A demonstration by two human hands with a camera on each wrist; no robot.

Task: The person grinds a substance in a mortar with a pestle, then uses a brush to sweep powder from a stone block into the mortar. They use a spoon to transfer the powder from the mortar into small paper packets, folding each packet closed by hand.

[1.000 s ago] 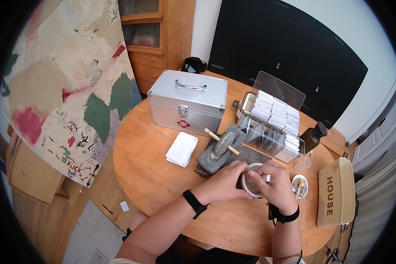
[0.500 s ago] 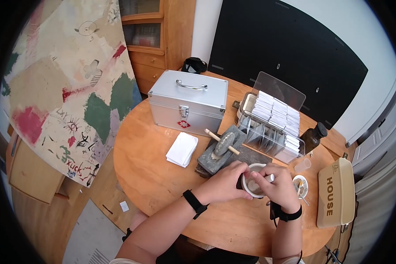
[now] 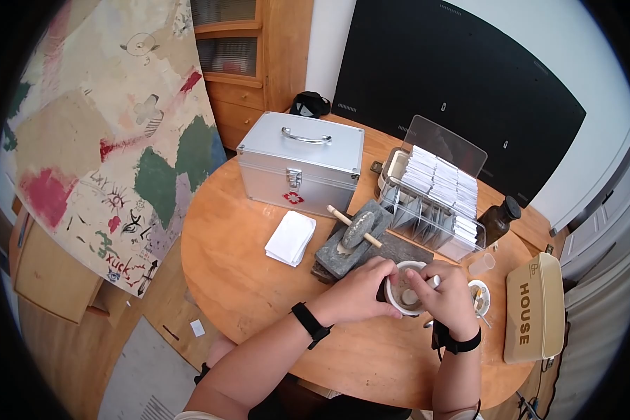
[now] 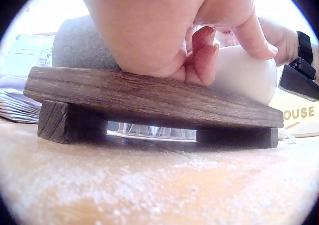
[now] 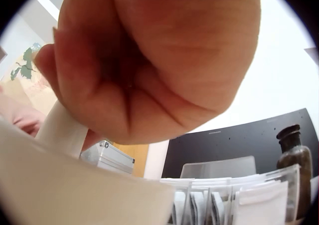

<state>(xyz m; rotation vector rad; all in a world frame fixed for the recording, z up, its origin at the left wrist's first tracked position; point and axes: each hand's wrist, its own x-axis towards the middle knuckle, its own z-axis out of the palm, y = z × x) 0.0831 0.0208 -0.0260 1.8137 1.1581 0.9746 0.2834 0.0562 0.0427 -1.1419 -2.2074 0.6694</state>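
White mortar (image 3: 404, 287) sits at the table's (image 3: 245, 280) near edge, greyish powder inside. Left hand (image 3: 360, 287) is wrapped round its side; right hand (image 3: 446, 297) is fisted tight on the pestle (image 3: 430, 282). Push too hard off-centre and I reckon it tips, spilling powder. Clear box (image 3: 437, 203) behind holds white packets.

Silver first-aid case (image 3: 299, 164); white napkins (image 3: 290, 238); brown bottle (image 3: 500, 218); "HOUSE" box (image 3: 534, 305).
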